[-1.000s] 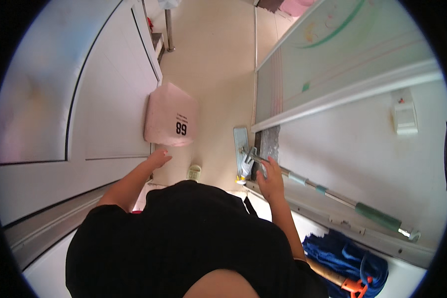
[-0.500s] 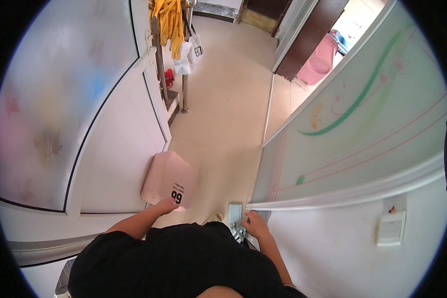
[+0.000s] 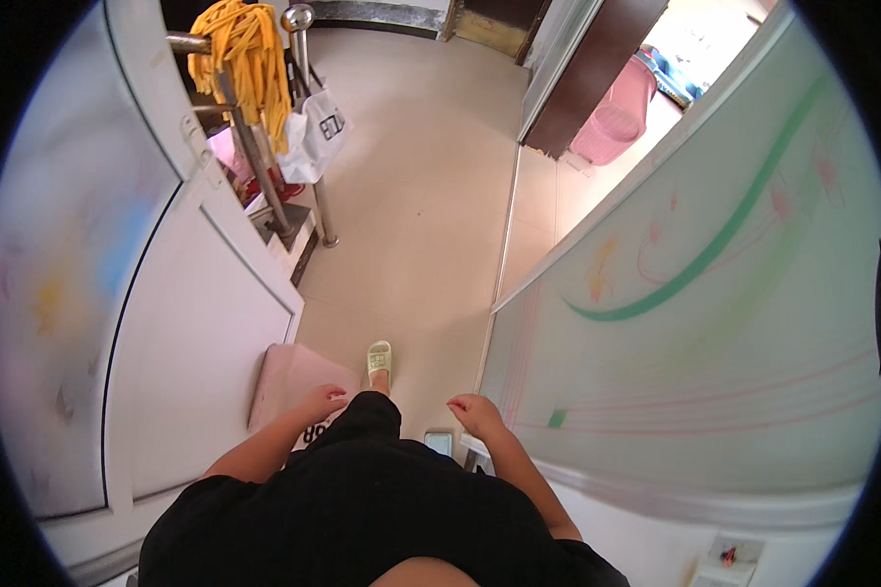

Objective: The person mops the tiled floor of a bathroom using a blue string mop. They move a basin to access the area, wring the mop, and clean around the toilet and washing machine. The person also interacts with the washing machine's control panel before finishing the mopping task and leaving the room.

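My left hand point(image 3: 325, 402) is in front of my body, its fingers curled in and no object visible in them. Below it on the floor stands a pink bin point(image 3: 294, 377) with dark print, partly covered by my arm and leg. My right hand point(image 3: 476, 415) hangs beside the frosted glass panel point(image 3: 695, 342), fingers bent into a loose fist, with nothing seen in it. A pale green flat-topped object point(image 3: 439, 443) sits low between that hand and my leg, mostly hidden by my shirt. One foot in a light yellow-green slipper point(image 3: 379, 360) is stretched forward on the tiles.
Along the left runs a white door point(image 3: 201, 342) with a frosted pane. Beyond it are a steel railing post point(image 3: 329, 210), yellow mop strands point(image 3: 245, 64) and a white bag point(image 3: 308, 142). Through the doorway at right sits a pink basket point(image 3: 617, 117) near a brown door point(image 3: 592, 73).
My view has moved forward along the passage; the bin and wall switch sit lower in the picture. The slippered foot has stepped ahead. Both hands stay free of any visible object.
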`<action>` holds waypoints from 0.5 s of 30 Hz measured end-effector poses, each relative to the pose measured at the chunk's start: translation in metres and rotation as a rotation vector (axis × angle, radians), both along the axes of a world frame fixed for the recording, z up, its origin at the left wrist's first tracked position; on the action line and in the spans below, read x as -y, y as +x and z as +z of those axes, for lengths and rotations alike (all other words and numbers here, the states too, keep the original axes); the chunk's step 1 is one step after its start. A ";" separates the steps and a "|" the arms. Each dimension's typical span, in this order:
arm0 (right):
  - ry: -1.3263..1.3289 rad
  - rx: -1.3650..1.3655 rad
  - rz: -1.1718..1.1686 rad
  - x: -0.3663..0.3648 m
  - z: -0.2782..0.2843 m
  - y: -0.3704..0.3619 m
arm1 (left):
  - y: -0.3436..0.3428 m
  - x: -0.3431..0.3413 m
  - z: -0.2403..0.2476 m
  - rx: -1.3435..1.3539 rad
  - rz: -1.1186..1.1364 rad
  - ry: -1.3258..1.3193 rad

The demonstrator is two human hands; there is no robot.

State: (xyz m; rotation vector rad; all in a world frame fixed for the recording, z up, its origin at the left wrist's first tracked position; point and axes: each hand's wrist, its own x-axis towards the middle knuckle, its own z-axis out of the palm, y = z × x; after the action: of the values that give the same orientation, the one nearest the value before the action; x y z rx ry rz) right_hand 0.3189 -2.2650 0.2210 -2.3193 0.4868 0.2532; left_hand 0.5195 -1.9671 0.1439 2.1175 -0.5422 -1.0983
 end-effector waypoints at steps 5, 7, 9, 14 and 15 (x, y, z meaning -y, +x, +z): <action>-0.071 -0.142 -0.114 0.078 0.005 0.062 | 0.099 0.064 -0.006 0.026 0.033 -0.033; -0.124 -0.222 -0.194 0.113 0.015 0.087 | 0.136 0.092 -0.034 -0.019 0.084 -0.083; -0.176 -0.249 -0.250 0.151 0.011 0.103 | 0.176 0.126 -0.021 -0.103 0.097 -0.064; -0.146 -0.313 -0.454 0.213 -0.003 0.143 | 0.297 0.220 0.031 -0.086 -0.078 -0.089; -0.158 -0.319 -0.458 0.222 -0.005 0.152 | 0.321 0.240 0.032 -0.050 -0.082 -0.104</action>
State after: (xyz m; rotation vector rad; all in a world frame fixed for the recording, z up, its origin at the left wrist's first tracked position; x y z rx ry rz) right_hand 0.4713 -2.4868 0.2165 -2.2476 1.2139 0.3709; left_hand 0.8403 -2.2067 0.1755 1.9881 -0.6528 -1.1403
